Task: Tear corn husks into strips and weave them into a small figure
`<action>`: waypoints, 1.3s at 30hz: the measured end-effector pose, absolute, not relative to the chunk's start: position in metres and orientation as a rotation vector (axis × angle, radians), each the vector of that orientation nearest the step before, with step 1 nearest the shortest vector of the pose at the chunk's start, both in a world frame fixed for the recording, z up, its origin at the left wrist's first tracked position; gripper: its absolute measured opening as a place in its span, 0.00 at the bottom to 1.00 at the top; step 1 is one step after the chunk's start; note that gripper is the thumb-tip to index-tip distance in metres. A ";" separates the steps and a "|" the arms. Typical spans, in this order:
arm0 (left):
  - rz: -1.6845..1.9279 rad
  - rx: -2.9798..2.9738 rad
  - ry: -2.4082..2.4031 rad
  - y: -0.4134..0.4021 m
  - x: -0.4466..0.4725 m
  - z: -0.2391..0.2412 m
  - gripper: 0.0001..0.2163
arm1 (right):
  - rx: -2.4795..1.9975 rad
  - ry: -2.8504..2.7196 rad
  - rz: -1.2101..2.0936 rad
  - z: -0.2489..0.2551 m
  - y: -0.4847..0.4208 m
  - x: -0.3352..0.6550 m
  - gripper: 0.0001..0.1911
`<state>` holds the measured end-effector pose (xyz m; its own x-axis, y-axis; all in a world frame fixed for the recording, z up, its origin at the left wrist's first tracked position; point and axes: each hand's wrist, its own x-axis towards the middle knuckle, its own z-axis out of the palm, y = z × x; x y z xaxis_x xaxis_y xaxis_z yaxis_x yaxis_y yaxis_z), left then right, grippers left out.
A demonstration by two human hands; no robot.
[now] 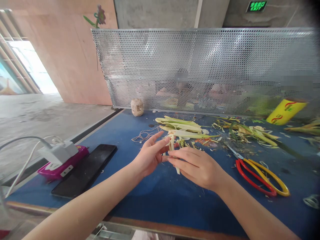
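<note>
Both my hands meet over the middle of the blue table [155, 196]. My left hand [150, 155] and my right hand [196, 166] pinch a thin pale leaf strip [173, 146] between their fingertips; the strip stands roughly upright and its lower end pokes out below my right fingers. Just beyond the hands lies a bundle of pale green leaf stalks [181, 126]. A tangle of thin string [143, 135] rests to the left of the bundle.
Red and yellow scissors [258, 173] lie to the right amid green leaf scraps [246, 131]. A black phone [86, 168], a magenta power bank with a white charger [61, 158], a yellow roll [285, 111], a small jar [137, 107]. A perforated metal screen [205, 70] walls the far edge; a person sits behind it.
</note>
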<state>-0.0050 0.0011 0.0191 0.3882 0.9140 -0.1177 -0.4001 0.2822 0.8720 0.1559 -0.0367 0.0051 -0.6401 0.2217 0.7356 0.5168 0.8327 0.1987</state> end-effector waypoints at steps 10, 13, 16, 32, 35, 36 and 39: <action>1.107 0.975 0.667 0.002 -0.004 0.015 0.32 | -0.517 -2.233 -0.363 0.008 -0.041 0.154 0.11; 1.088 0.950 0.632 0.001 -0.005 0.017 0.28 | -0.564 -2.222 -0.373 0.007 -0.040 0.154 0.11; 1.097 0.925 0.627 0.000 -0.006 0.019 0.27 | -0.569 -2.221 -0.412 0.006 -0.039 0.153 0.12; 1.176 0.973 0.618 0.001 -0.004 0.019 0.34 | -0.470 -2.259 -0.460 0.005 -0.043 0.148 0.11; 1.218 0.953 0.623 0.003 -0.004 0.018 0.33 | -0.435 -2.262 -0.468 0.005 -0.044 0.148 0.12; 1.230 0.943 0.628 0.004 -0.004 0.018 0.32 | -0.414 -2.264 -0.475 0.005 -0.045 0.148 0.12; 1.262 0.919 0.632 0.007 -0.005 0.017 0.31 | -0.344 -2.281 -0.500 0.003 -0.048 0.147 0.11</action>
